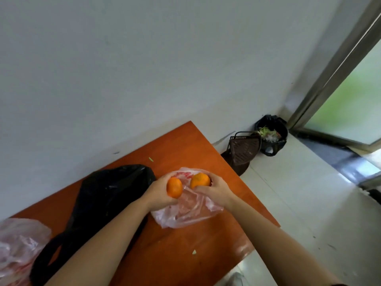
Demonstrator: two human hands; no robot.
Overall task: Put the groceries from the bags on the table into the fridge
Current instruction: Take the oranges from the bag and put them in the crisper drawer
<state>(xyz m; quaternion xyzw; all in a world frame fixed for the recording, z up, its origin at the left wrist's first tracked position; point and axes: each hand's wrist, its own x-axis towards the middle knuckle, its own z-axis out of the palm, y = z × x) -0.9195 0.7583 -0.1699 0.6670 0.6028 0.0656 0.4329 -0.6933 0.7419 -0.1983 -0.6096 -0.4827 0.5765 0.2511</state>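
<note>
a: how far along is it?

b: early, i'd judge. starting at the left, a pink bag (18,244) sits at the table (185,145) edge and seems to have bulk in it. beside it a black bag (107,195) lies slumped, its contents hidden.

a: and the hands?

b: the left hand (158,193) is curled round an orange (174,187). the right hand (216,191) grips a second orange (199,180). both fruits are just above a clear bag (185,211) that lies on the table near its right edge.

a: anything in the fridge yet?

b: cannot tell, as no fridge is in view. there is only wall, with a basket (244,149) and a bin (272,137) on the floor to the right.

a: so what is left?

b: by my reckoning, these two oranges need carrying to the fridge. after that, whatever the three bags hold has to go in too. the clear bag looks nearly flat, so probably little remains in it.
</note>
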